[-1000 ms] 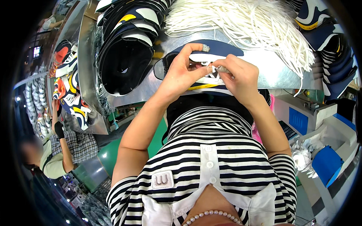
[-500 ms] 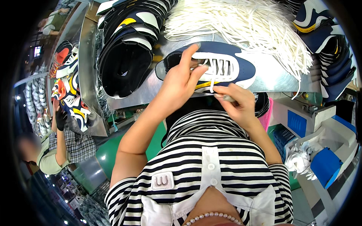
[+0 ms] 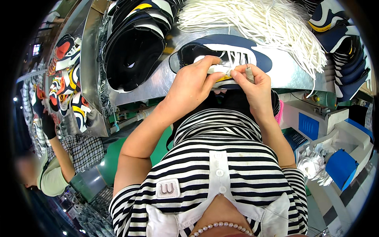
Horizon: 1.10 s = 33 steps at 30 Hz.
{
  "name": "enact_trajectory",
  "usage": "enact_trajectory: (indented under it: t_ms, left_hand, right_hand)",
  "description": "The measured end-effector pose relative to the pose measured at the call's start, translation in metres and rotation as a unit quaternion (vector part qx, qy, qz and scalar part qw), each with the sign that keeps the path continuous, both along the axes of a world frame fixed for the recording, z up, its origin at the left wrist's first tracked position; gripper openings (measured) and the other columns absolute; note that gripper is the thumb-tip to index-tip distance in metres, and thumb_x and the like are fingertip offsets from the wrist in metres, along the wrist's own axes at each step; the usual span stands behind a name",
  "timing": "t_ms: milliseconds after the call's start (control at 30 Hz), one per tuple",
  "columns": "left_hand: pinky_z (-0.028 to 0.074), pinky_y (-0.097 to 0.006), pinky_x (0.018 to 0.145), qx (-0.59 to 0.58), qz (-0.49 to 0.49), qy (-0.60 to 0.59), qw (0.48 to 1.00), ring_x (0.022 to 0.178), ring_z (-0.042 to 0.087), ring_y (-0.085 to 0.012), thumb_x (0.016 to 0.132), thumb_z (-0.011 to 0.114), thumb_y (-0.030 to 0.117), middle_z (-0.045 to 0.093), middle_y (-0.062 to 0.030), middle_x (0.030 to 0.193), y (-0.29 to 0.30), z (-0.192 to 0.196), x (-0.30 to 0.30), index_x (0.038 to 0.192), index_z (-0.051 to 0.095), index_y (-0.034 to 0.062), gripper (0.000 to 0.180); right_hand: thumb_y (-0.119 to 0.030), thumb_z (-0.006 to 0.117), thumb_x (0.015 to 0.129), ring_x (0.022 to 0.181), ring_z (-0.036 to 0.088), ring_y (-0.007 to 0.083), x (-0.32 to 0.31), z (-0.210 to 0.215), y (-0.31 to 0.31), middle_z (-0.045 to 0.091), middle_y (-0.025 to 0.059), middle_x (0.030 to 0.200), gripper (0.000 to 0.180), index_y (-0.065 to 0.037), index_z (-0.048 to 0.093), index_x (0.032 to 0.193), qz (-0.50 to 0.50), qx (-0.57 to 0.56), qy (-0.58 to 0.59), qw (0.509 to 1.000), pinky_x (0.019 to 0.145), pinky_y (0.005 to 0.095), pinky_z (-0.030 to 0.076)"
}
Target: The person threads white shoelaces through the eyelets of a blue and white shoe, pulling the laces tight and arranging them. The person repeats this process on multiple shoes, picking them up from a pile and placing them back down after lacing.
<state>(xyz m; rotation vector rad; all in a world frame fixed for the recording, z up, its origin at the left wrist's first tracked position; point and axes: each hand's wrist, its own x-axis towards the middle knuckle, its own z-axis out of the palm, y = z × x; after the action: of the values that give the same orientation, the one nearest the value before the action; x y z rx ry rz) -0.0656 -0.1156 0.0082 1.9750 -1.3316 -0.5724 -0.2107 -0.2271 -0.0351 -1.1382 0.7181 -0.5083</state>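
A navy, white and yellow shoe upper (image 3: pixel 261 59) lies sideways on the metal tabletop, its toe to the right and its black-lined collar to the left. White laces (image 3: pixel 241 58) cross its throat. My left hand (image 3: pixel 193 81) is closed, thumb and forefinger pinching the white eyelet edge on the near side. Close beside it, my right hand (image 3: pixel 256 85) has thumb and forefinger together at that edge, apparently on the white lace. A small greyish stick-like tool (image 3: pixel 249 75) is tucked in the right fingers. The exact contact at the fingertips is partly hidden.
A large heap of loose white laces (image 3: pixel 252 23) covers the table's far side. Stacked shoe uppers (image 3: pixel 134 51) stand at left, with more uppers (image 3: pixel 349 71) at right. A grey-and-blue machine (image 3: pixel 316 122) sits low right. Another person (image 3: pixel 55 170) works at far left beside colourful shoes (image 3: pixel 71 79).
The upper has shifted slightly right. My left hand has come down onto its near eyelet edge, and my right hand has moved up from below the shoe to meet it.
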Motion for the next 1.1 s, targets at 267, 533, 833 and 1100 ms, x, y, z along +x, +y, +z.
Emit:
enact_trajectory:
  t_ms: [267,533,833,1100]
  left_hand:
    - [0.051,-0.042,0.067,0.054,0.041,-0.087,0.994,0.078,0.067,-0.037,0.085,0.073,0.025,0.069,-0.0153,0.092,-0.01,-0.008,-0.007,0.106,0.057,0.0065,0.032]
    - [0.051,-0.044,0.069,0.08,0.058,-0.078,0.992,0.08,0.068,-0.0376,0.084,0.073,0.028,0.07,-0.0149,0.091,-0.013,-0.008,-0.008,0.106,0.057,0.0068,0.034]
    - [0.048,-0.038,0.057,-0.117,-0.081,-0.177,0.974,0.063,0.063,-0.0305,0.081,0.073,0.005,0.066,-0.0143,0.075,-0.009,-0.026,-0.008,0.102,0.062,0.002,0.024]
    - [0.05,-0.036,0.06,-0.075,-0.037,-0.138,0.987,0.068,0.065,-0.0305,0.083,0.073,0.008,0.068,-0.014,0.079,-0.01,-0.019,-0.01,0.107,0.065,0.0039,0.025]
  right_hand:
    - [-0.014,0.063,0.096,0.063,0.061,0.0099,-0.001,0.008,0.004,0.066,0.0067,0.081,0.018,0.0,0.054,0.101,0.026,-0.129,0.039,0.991,0.054,0.0236,0.05]
    - [-0.012,0.058,0.099,0.062,0.05,0.0028,-0.028,0.017,0.009,0.068,0.0031,0.075,0.012,0.0,0.057,0.099,0.077,-0.227,0.118,0.964,0.056,0.0198,0.037]
    - [-0.011,0.059,0.097,0.06,0.061,0.0129,-0.011,0.008,0.0,0.066,0.0073,0.069,0.012,0.0,0.055,0.096,0.098,-0.231,0.172,0.953,0.058,0.026,0.046]
    - [-0.018,0.059,0.096,0.061,0.065,0.0245,-0.033,0.028,-0.024,0.063,0.0077,0.064,0.016,-0.005,0.059,0.105,0.17,-0.232,0.238,0.928,0.06,0.0349,0.049]
